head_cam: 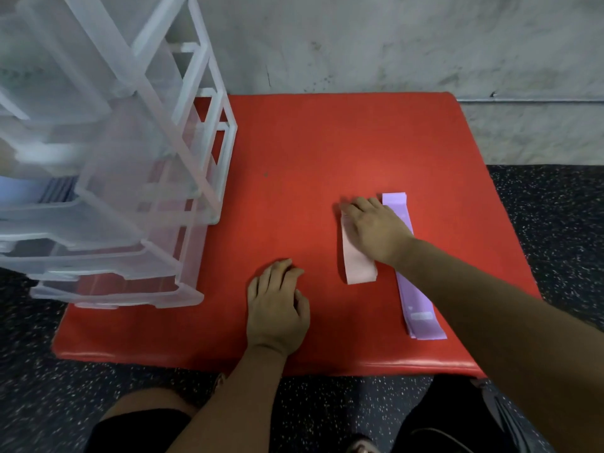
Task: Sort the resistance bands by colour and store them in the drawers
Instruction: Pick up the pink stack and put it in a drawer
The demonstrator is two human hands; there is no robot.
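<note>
So the pink band (359, 268) is lying flat on the red mat (294, 142), right-of-centre, running roughly front to back. The right hand (376, 228) is palm-down on its far half, with the fingers stretched out pretty flat over it, pressing or resting rather than gripping as far as I can see. Only the near end of the band pokes out from under the wrist.

Just beside it on the right is the purple band (420, 308), a longer strip, also flat. The right forearm crosses over its middle, so you only see the far tip and the near end. Can't tell if the two bands actually touch under the hand.

The left hand (277, 305) sits on the bare mat to the left of the pink band, well apart from it. Its fingers are loosely curled and it holds nothing.

Further left, on the mat's left edge, stands the clear plastic drawer unit (183, 178), with several drawers pulled partway out. One of the middle ones has something bluish (55, 191) in it, too blurry to say what.

Around the mat there's a dark speckled floor (32, 387), and a grey wall (359, 44) behind it.
</note>
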